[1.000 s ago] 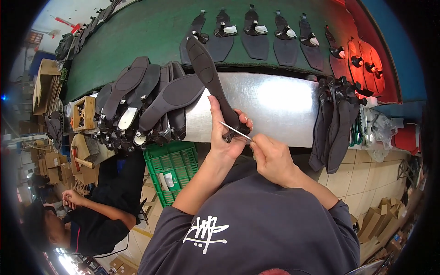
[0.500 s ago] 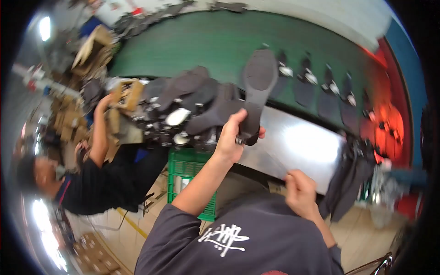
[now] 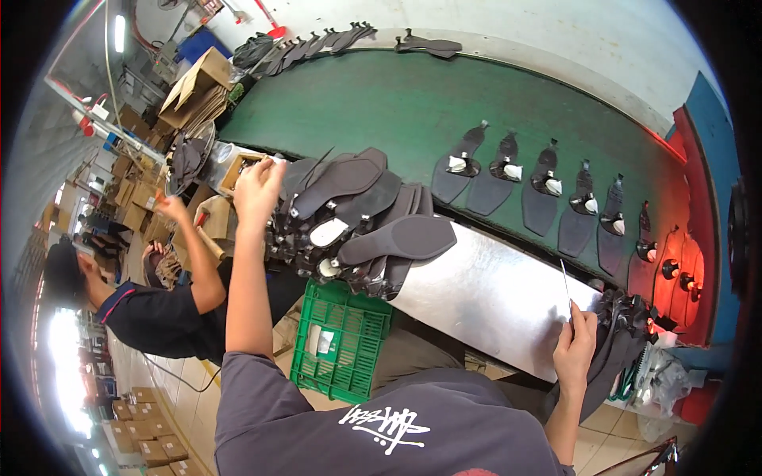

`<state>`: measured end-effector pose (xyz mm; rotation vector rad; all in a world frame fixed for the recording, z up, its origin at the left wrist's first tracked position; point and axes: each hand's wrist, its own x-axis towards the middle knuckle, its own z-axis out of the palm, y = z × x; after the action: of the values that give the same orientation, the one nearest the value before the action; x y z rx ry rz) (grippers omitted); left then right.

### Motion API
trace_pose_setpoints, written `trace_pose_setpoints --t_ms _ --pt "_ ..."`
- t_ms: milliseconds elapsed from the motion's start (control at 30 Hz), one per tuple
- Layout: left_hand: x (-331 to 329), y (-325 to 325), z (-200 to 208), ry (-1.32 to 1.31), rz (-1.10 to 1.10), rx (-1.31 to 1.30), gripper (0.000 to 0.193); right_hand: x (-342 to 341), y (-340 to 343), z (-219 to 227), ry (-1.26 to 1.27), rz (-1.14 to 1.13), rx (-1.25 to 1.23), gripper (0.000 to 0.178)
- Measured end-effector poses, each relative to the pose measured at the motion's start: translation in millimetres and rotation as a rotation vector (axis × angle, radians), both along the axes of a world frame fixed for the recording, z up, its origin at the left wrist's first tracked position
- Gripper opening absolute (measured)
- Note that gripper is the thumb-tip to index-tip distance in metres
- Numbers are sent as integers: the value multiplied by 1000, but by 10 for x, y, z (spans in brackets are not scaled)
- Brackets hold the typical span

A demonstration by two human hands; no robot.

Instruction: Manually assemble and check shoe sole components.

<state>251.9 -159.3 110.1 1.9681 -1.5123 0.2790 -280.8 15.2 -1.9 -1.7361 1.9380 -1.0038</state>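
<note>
My left hand [image 3: 258, 190] is raised over the left side of a pile of dark grey shoe soles [image 3: 341, 181], beside a small cardboard box [image 3: 237, 170]. Its fingers are pinched, with a small white bit [image 3: 278, 161] at their tips that I cannot make out. My right hand [image 3: 576, 347] grips a thin, pointed stick-like tool [image 3: 566, 279] that points up over the front of the metal plate [image 3: 484, 289]. One sole [image 3: 409, 238] lies on the pile's right side, overhanging the plate.
On the green conveyor belt [image 3: 357, 103], several soles with straps and white wads [image 3: 544, 186] stand in a row toward a red-lit opening [image 3: 686, 262]. A green crate [image 3: 337, 341] sits below the pile. Dark straps [image 3: 623, 325] hang at right. A co-worker [image 3: 171, 313] works at left.
The sole that my left hand held is no longer in it. That hand has moved left to beside the small box. My right hand has moved right and now shows a thin tool.
</note>
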Motion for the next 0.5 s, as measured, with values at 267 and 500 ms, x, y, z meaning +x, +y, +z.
trace_pose_setpoints --t_ms 267,500 --pt "-2154 -999 -658 6 -482 388 60 -209 34 -256 237 -29 107 35" --pt "-2864 -1444 -1751 121 -143 203 41 -167 15 -372 178 -39 82 37"
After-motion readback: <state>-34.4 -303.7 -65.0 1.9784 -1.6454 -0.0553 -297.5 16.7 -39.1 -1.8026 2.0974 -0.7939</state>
